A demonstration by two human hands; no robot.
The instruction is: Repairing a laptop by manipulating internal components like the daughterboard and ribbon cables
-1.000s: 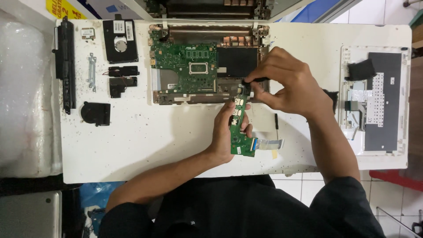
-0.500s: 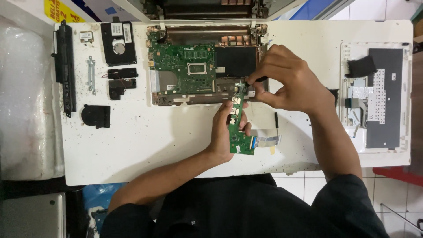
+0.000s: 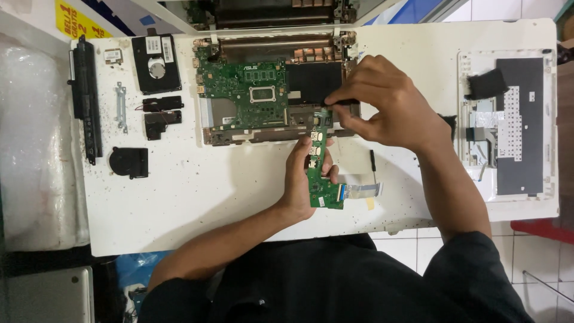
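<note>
while the white table (image 3: 179, 209) fills the frame's middle, an opened laptop base (image 3: 263, 96) is seen at upper centre; below it, a narrow green circuit board (image 3: 320, 173) is gripped by the left hand (image 3: 305, 173), and a small black tool (image 3: 341, 103) is pinched by the right hand (image 3: 382, 104).

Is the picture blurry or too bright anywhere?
Head view: mostly sharp and evenly lit; the white table looks bright but not washed out; the left hand and small green board show clearly; shadows are soft under the right hand.
</note>
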